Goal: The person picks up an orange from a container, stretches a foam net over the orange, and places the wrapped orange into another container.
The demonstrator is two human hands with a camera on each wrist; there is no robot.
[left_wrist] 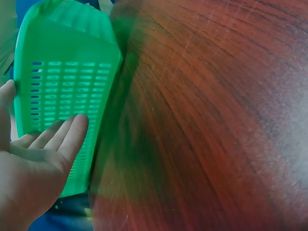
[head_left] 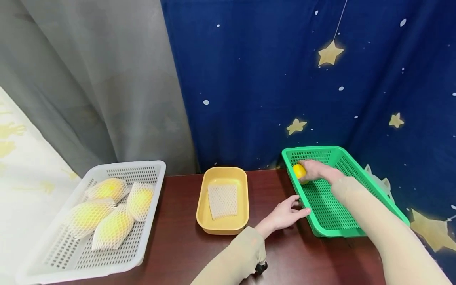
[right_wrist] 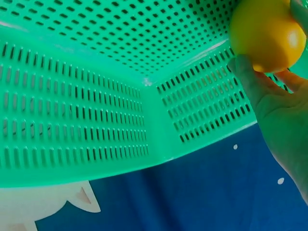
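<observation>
Inside the green basket (head_left: 322, 231), my right hand (head_left: 315, 171) holds an orange (head_left: 299, 171) near the left wall. In the right wrist view the fingers and thumb (right_wrist: 301, 14) lie around the round, smooth orange (right_wrist: 267, 36). A bit of yellow-orange shows just under that hand in the head view. My left hand (head_left: 285, 213) is at the basket's near left side, palm turned up. Its fingers (left_wrist: 72, 139) extend along the slotted outer wall (left_wrist: 72, 91), and its thumb is by the rim.
A yellow tray (head_left: 222, 229) with a folded white foam net (head_left: 223, 201) stands mid-table. On the left, a white basket (head_left: 142, 241) holds several yellow fruits (head_left: 113, 227) in foam nets. Grey and blue star-patterned curtains (head_left: 249, 79) hang behind the dark red wooden table (head_left: 178, 221).
</observation>
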